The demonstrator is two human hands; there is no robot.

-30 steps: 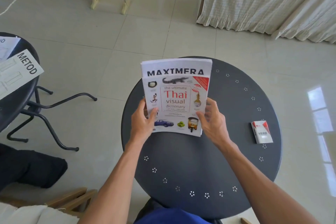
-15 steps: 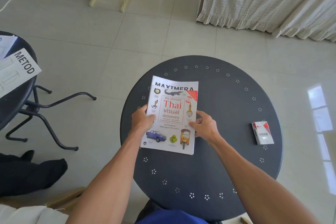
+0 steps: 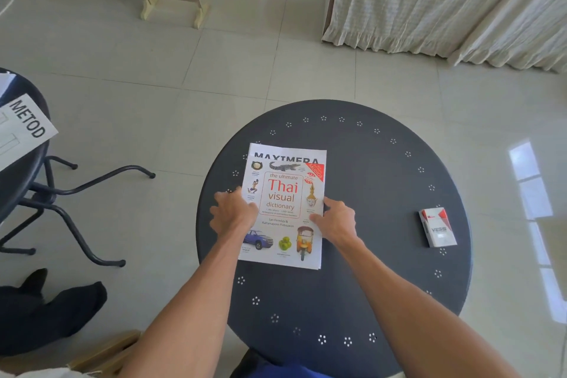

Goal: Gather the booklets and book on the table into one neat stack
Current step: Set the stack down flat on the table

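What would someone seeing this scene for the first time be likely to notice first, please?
Probably the bright Thai visual dictionary, lying flat on a MAXIMERA booklet near the middle of the round dark table. The left hand and right hand rest at the stack's two side edges. Next comes the small red-and-white VESS pack, lying alone toward the table's right side.

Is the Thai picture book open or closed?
Closed. The Thai visual dictionary lies flat on the round table with its front cover up, atop a booklet.
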